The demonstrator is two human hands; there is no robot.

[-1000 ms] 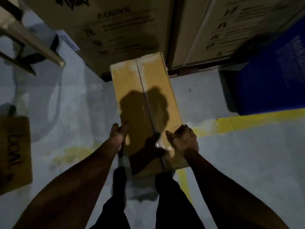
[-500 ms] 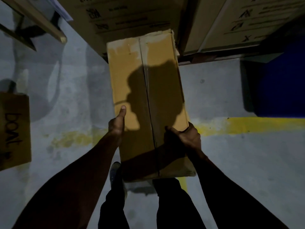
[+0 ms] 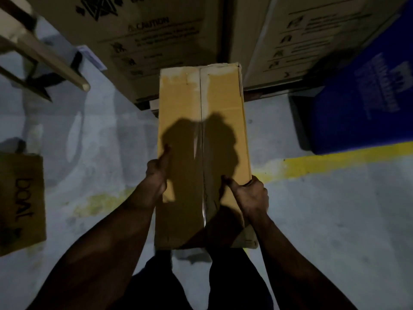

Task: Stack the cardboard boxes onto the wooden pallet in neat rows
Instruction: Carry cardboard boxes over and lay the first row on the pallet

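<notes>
Two hands are holding one long cardboard box.
I am gripping its sides with my left hand and right hand, above the floor, near the big stacked boxes.

The box is matt brown cardboard, its seam under glossy clear tape. The floor is rough, mottled grey concrete with worn yellow paint.

Ahead of both hands, two large printed cartons walled off the way. A blue bin blocked far right of the right hand; bare floor lay open beside it.
</notes>
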